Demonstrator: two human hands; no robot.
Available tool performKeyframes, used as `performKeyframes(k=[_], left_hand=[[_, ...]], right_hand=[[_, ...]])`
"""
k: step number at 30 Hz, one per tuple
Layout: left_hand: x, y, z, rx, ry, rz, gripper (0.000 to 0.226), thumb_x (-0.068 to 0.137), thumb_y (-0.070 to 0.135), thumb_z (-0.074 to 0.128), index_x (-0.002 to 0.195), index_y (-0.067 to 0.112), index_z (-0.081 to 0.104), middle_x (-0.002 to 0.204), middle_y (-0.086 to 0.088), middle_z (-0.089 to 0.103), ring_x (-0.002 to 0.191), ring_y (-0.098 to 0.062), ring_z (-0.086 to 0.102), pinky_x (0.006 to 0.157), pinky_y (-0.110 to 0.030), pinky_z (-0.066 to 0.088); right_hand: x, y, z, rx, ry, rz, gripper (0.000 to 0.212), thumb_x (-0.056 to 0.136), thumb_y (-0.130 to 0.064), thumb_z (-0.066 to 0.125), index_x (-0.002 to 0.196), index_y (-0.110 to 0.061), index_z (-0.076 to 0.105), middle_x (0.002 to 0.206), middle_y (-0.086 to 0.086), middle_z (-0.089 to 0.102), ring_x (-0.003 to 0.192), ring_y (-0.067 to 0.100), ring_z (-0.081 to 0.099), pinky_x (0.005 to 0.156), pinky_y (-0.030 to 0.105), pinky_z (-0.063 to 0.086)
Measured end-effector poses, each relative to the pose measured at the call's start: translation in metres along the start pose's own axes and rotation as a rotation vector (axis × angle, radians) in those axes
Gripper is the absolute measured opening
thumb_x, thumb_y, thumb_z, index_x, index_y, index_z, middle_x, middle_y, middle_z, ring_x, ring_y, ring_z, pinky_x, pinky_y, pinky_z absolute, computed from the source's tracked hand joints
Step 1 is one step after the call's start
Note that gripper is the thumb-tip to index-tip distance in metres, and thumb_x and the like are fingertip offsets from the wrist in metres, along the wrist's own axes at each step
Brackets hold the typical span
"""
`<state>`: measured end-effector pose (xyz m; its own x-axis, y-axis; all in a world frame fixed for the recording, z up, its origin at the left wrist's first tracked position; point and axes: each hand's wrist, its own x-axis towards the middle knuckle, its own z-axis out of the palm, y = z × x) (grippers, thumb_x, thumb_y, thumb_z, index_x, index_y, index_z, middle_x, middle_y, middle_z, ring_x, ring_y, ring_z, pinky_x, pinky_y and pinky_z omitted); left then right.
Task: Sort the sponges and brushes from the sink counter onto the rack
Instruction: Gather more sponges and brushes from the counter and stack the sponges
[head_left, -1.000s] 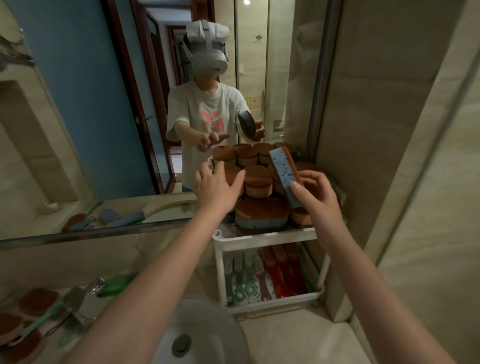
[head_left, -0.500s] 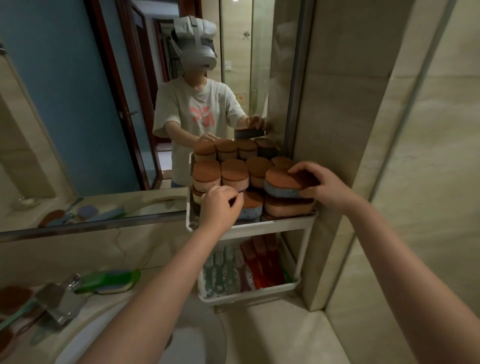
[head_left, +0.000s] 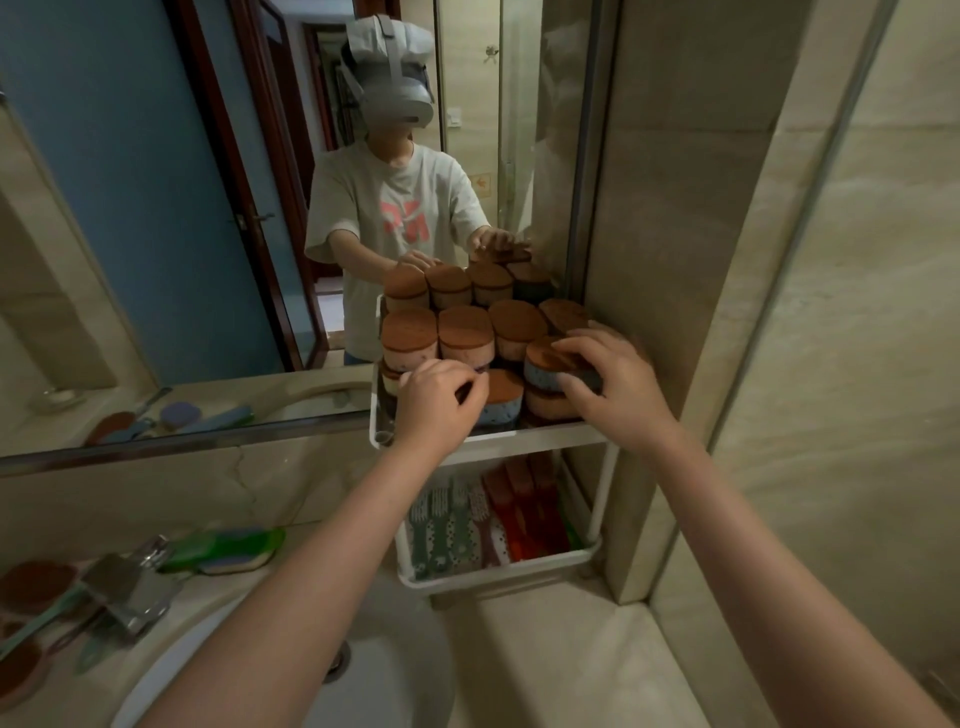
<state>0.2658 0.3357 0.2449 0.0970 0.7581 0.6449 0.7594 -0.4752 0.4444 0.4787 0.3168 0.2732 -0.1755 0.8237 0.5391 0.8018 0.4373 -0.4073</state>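
Note:
A white two-tier rack (head_left: 519, 441) stands in the counter's right corner against the mirror. Its top tier holds several stacked brown-topped sponges (head_left: 462, 332). My right hand (head_left: 613, 384) grips a brown-and-blue speckled sponge (head_left: 545, 366) resting on top of the front right stack. My left hand (head_left: 441, 400) is curled at the tier's front left, in front of another blue-sided sponge (head_left: 501, 400); I see nothing in it. The lower tier holds several green and red brushes (head_left: 483, 514). More sponges (head_left: 36, 584) and a green brush (head_left: 223, 551) lie on the counter at left.
A round white basin (head_left: 395, 670) lies below my arms, with a chrome tap (head_left: 130, 587) at its left. A mirror (head_left: 156, 208) covers the wall behind the rack. A beige tiled wall (head_left: 779, 312) closes in the right side.
My right hand carried the blue speckled sponge from upright in the air down flat onto the front right stack. My left hand dropped from the sponge tops to the tier's front and curled.

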Motion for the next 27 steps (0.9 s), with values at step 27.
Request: performKeyframes(k=[27], left_hand=[[-0.234,-0.249,-0.248,0.091,0.188,-0.658,0.016,0.088,0.009,0.056,0.091,0.000,0.069,0.094,-0.016,0.064,0.091,-0.028,0.059,0.075,-0.024,0.037]], right_hand=[[-0.056,-0.315,0.256,0.360,-0.552,-0.138,0.020,0.088,-0.011,0.061,0.107,-0.011,0.066,0.093,0.007,0.070,0.083,0.021,0.064,0.080,0.035,0.051]])
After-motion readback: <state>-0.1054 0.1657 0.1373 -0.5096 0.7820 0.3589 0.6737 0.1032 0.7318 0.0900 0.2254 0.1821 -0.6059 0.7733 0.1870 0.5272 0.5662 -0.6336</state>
